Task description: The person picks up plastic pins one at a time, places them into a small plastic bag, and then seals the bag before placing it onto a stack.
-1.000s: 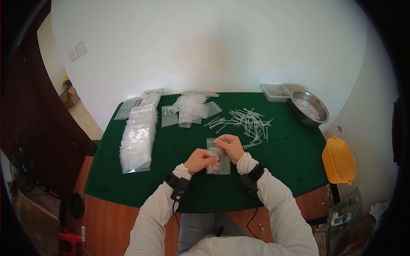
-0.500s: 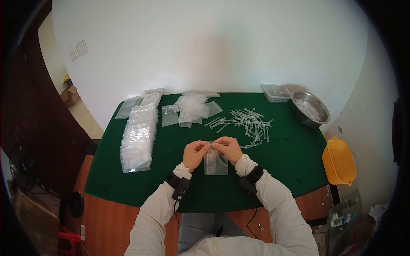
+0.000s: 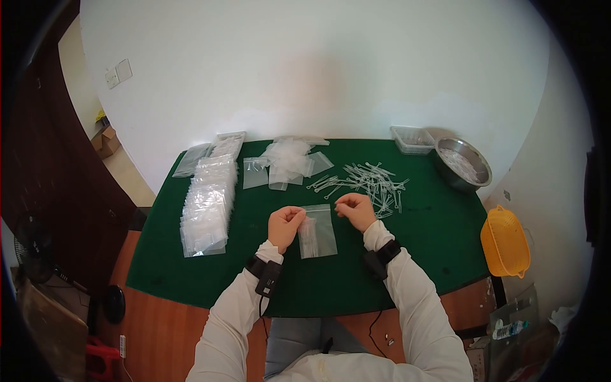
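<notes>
Surface point(image 3: 414, 254) of green cloth fills the middle of the view, its near edge curving over a wooden floor and its far edge meeting the white wall. Bare cloth lies open between the hands and the near edge, and again out toward the right edge.

A long row of packed clear bags point(image 3: 207, 204) runs down the left side, close to that edge. An orange basket point(image 3: 504, 239) sits off the surface beyond the right edge. A steel bowl point(image 3: 450, 177) stands at the far right corner, with a clear tray point(image 3: 410, 148) just beside it. A heap of empty bags point(image 3: 286, 159) lies at the far middle, and a scatter of small plastic sticks point(image 3: 372, 181) spreads to its right.

The zip bag point(image 3: 318, 235) lies flat at the centre, between the hands. The left hand point(image 3: 284, 224) has a narrow pinch grip on the bag's upper left edge. The right hand point(image 3: 356, 210) has its fingertips pinched together at the upper right corner, just beside the sticks; whether it grips the corner I cannot tell.
</notes>
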A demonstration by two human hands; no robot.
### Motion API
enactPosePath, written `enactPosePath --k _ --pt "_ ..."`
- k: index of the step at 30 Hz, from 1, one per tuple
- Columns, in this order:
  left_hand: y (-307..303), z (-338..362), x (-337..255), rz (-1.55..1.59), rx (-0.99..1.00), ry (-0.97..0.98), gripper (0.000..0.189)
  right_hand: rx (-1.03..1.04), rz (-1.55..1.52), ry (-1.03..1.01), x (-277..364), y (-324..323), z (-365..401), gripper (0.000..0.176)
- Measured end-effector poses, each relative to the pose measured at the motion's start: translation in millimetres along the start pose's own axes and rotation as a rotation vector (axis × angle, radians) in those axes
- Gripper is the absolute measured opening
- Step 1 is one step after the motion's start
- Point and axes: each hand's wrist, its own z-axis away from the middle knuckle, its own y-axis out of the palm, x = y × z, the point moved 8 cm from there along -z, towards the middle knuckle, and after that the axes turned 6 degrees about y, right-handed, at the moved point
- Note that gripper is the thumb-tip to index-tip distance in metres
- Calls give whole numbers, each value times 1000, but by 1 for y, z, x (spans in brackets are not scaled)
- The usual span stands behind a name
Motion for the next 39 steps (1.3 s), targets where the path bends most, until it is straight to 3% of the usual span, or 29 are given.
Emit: enactPosePath --k 5,9,13,16,24,33,39 --pt "-3 0 1 12 -26 -33 11 -139 -129 44 0 -12 0 13" --pt "15 6 8 105 47 -127 12 51 -255 47 17 31 15 9" --pt "20 8 0 -2 87 31 12 203 -30 118 7 56 25 6" --pt "28 12 -29 -285 119 242 12 183 18 8 8 58 25 6" --pt "15 3 -19 -433 234 174 10 125 149 -89 8 50 19 5" --pt "5 -2 -9 -366 180 143 12 120 123 -38 -2 30 9 6" --pt "-1 -3 -8 -443 126 167 11 -65 155 -114 3 7 5 9"
